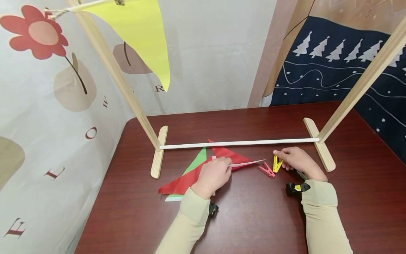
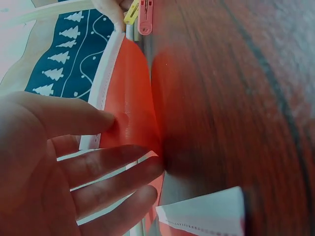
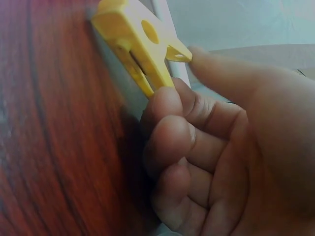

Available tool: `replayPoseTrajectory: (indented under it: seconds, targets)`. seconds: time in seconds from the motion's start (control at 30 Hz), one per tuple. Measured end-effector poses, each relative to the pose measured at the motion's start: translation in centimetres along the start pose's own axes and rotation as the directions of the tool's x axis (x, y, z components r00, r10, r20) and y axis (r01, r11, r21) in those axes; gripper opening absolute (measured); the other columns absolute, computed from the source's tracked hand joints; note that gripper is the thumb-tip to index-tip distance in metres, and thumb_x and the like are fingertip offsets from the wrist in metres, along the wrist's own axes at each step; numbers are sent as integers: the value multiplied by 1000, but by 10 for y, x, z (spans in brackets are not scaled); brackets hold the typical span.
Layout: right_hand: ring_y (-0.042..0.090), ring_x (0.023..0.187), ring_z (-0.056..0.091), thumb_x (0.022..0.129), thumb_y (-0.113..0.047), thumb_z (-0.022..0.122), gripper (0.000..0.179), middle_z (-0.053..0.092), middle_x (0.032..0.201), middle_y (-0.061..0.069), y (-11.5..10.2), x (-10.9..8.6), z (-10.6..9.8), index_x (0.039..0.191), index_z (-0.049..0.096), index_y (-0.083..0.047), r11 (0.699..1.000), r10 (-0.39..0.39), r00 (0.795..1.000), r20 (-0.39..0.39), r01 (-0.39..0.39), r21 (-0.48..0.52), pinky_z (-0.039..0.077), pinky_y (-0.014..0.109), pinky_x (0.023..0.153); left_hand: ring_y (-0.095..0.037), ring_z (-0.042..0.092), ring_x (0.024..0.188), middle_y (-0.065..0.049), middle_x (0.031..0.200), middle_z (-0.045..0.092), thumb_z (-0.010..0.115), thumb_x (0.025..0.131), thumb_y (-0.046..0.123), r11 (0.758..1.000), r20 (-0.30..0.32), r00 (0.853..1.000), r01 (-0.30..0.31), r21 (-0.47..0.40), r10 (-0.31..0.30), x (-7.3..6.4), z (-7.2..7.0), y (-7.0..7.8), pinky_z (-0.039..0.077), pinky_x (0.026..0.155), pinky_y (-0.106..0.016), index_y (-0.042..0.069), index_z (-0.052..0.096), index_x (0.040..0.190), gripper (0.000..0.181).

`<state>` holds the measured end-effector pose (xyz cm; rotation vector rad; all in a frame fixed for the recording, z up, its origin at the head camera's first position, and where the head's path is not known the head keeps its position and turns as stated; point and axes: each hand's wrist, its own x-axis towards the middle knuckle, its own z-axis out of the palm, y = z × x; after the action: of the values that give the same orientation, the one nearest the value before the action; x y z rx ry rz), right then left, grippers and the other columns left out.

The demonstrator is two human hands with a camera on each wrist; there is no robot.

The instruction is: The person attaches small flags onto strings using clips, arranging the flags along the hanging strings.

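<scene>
My left hand [image 1: 212, 176] pinches a red pennant [image 2: 125, 93] by its white hem, the thumb on the near face and the other fingers spread behind. Part of the cloth stands up from the table. Another red pennant [image 1: 187, 181] lies beneath that hand, over a green pennant [image 1: 197, 161]. To the right, my right hand [image 1: 298, 162] holds a yellow clothespin [image 3: 133, 34] by its handle ends, thumb on one and fingertips on the other. A pink clothespin [image 1: 268, 170] lies on the table just left of the yellow one.
Behind the hands a white rod [image 1: 238, 143] joins two wooden feet, with a left post [image 1: 127, 88] and a right post [image 1: 364, 81] rising from them. A yellow pennant [image 1: 139, 31] hangs at upper left. Printed cloth [image 1: 206, 53] backs the dark red table [image 1: 247, 218].
</scene>
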<state>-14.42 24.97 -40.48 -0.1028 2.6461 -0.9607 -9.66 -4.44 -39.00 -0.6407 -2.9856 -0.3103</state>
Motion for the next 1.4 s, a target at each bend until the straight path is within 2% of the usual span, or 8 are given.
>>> replayPoseTrajectory:
  seconds: [0.1,0.33,0.5,0.67,0.87,1.03,1.4]
  targets:
    - [17,53,52,84,-55,48,50,55,57,3,0,0,0,70,58,-8,999,18,1000,7,-18,-29,39,30,51,-10,54,66,6,73,53,59,83,27,1000,-10,1000,-12,-10,12,0,-2,0,41,49,-26,21,59,83,5]
    - [17,54,51,80,-58,51,50,53,58,2,0,-1,-1,74,59,-9,998,-8,1000,17,9,-67,38,30,52,-11,52,64,6,72,51,57,84,26,999,-107,993,-47,-14,45,-1,-8,-5,43,54,-26,24,66,85,9]
    - [17,53,51,82,-54,52,47,53,58,2,-1,-2,-2,73,58,-8,998,-33,999,21,34,-52,38,30,52,-9,50,66,6,76,52,57,84,29,999,-84,996,-35,-32,32,-1,-12,-7,43,57,-25,24,68,89,12]
    - [18,55,53,86,-48,49,45,55,60,4,0,-3,-4,75,59,-6,997,-78,997,28,78,8,43,31,54,-8,51,64,8,75,54,59,84,29,998,-68,998,-18,-61,14,-2,-15,-8,42,54,-24,25,69,90,12]
    - [20,60,55,90,-45,45,45,58,68,7,-1,-5,-12,85,62,-3,990,-105,994,-27,107,88,47,31,57,-7,54,63,15,72,60,58,84,28,997,-70,997,-19,-81,13,0,-15,-9,41,52,-26,29,68,85,10]
    - [20,62,56,89,-43,47,45,62,75,8,-4,-7,-14,92,62,-1,988,-99,994,-47,104,112,47,31,57,-8,52,60,12,71,58,59,84,27,998,-88,996,-17,-68,11,-1,-18,-10,41,53,-25,27,67,84,8]
    - [21,66,57,87,-41,52,40,65,82,8,-5,-6,-14,97,64,-5,990,-121,988,-95,127,65,46,31,57,-8,50,64,8,74,54,61,82,28,998,-166,986,-17,-66,6,0,-19,-14,43,58,-24,24,68,89,10]
